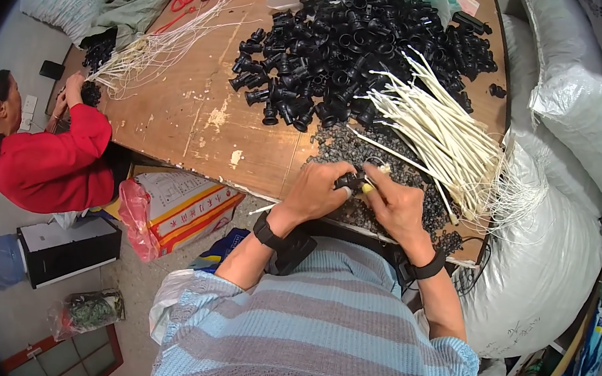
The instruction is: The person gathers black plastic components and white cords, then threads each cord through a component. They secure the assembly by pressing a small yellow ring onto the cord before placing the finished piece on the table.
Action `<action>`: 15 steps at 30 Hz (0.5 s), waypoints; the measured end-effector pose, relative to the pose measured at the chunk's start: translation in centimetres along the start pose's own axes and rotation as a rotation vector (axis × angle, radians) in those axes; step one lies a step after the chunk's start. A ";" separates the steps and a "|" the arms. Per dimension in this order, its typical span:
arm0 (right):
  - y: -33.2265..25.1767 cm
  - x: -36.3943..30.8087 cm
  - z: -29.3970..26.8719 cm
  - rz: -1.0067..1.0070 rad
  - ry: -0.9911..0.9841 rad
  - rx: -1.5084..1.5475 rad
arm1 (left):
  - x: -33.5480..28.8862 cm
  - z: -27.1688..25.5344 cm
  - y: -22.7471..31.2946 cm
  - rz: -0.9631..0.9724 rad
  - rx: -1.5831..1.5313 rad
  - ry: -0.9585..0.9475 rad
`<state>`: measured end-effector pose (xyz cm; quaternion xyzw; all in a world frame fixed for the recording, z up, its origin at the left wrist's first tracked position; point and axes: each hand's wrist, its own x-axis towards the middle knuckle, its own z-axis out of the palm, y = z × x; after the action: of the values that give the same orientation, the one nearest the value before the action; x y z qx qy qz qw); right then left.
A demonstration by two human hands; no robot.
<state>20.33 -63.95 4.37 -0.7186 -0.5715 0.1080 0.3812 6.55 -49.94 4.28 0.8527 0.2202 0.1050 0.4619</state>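
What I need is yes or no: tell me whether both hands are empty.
No: the left hand and the right hand hold a small black plastic part between them.

Black fittings (349, 40), cream-white cords (440, 122), brown tabletop (175, 112), blue-and-grey striped sweater (313, 332), tiny pieces (330, 143) seemingly dark grey

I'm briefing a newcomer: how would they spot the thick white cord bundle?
On the brown wooden table, find the black plastic fittings heap. The thick white cord bundle overlaps its lower right, denser than the loose white strands far left.
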 end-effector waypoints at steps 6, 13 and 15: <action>0.0 0.4 -0.1 -0.071 0.021 -0.218 | 0.1 0.7 -0.3 0.227 0.014 0.206; -0.6 0.3 0.1 -0.045 0.030 -0.218 | 0.2 1.2 -0.5 0.385 0.086 0.318; -0.7 0.3 0.1 -0.030 0.044 -0.165 | 0.0 1.2 -0.7 0.373 0.027 0.342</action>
<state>19.81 -63.57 4.88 -0.7413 -0.5806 0.0390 0.3345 6.79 -50.54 3.06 0.8546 0.1355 0.3282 0.3789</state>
